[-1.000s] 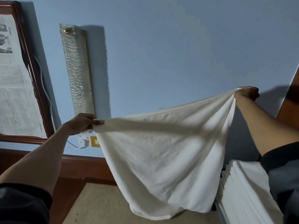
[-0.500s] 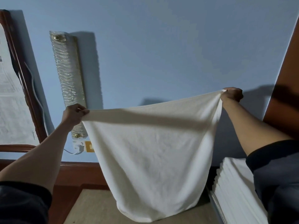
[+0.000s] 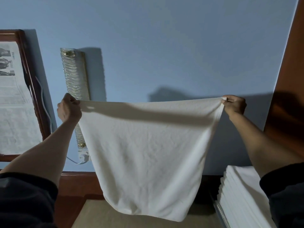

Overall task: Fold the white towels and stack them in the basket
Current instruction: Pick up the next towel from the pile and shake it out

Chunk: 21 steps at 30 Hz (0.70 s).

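A white towel (image 3: 148,152) hangs spread out in the air in front of the blue wall. My left hand (image 3: 69,109) pinches its top left corner and my right hand (image 3: 234,106) pinches its top right corner, so the top edge runs nearly level and taut between them. The towel's lower edge hangs free above a beige surface (image 3: 98,216). At the lower right a stack of several folded white towels (image 3: 238,195) sits in a container whose pale rim (image 3: 221,213) shows at its left side.
A long glass wall lamp (image 3: 74,79) hangs behind my left hand, with a socket and white cable (image 3: 83,156) below it. A wood-framed print (image 3: 14,99) is at the left. A brown wooden panel (image 3: 289,79) rises at the right.
Both hands have moved apart and levelled out; the sagging, bunched towel is now stretched flat with a straight top edge. The view has tilted slightly.
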Tool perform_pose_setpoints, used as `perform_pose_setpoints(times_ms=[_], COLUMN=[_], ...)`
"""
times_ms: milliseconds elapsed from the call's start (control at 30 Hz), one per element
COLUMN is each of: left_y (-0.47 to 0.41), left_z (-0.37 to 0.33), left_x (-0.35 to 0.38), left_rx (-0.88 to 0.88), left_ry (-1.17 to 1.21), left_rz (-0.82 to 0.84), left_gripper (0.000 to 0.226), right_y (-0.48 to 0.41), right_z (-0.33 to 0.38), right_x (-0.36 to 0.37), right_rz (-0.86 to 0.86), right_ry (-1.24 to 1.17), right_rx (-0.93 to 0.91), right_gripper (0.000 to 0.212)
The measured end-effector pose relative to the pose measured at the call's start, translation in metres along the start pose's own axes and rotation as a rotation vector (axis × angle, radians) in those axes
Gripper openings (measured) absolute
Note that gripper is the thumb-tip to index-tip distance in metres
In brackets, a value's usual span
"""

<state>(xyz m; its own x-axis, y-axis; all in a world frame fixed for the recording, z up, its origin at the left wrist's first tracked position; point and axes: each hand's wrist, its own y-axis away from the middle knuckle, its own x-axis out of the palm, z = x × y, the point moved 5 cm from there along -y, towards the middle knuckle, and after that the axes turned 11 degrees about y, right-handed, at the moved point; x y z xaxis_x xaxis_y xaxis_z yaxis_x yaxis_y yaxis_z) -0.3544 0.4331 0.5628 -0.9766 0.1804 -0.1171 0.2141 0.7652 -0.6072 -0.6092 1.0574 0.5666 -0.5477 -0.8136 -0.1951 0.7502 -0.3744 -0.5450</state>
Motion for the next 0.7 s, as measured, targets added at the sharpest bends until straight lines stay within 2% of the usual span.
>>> perform_pose_setpoints(times_ms=[267,367,433,533,633,700], left_y=[0.001,-0.001,0.004,0.014,0.022,0.03], left_z=[-0.039,-0.036,-0.033,-0.027,-0.025,-0.019], left_x=[-0.052,-0.071,-0.09,-0.118,-0.145,-0.164], left_rx=[-0.036,-0.046,-0.023,-0.05,-0.079,-0.093], left_ry=[0.065,0.007,0.052,0.153,0.213,0.24], left_rz=[-0.117,0.004,-0.014,-0.056,-0.072,-0.09], left_gripper=[0.01,0.012,0.01,0.005,0.02,0.025], right_y=[0.026,0.039,0.056,0.084,0.111,0.128], right_z=[0.045,0.055,0.059,0.071,0.084,0.089], right_x=[-0.043,-0.059,-0.068,-0.086,-0.099,-0.113], right_rz=[-0.22,-0.135,-0.088,-0.204,-0.155,-0.207], right_ry=[-0.06,0.048,0.111,0.087,0.149,0.141], right_rx=[-0.154,-0.079,-0.103,-0.094,-0.102,-0.103], right_gripper=[0.018,0.019,0.019,0.024,0.023,0.025])
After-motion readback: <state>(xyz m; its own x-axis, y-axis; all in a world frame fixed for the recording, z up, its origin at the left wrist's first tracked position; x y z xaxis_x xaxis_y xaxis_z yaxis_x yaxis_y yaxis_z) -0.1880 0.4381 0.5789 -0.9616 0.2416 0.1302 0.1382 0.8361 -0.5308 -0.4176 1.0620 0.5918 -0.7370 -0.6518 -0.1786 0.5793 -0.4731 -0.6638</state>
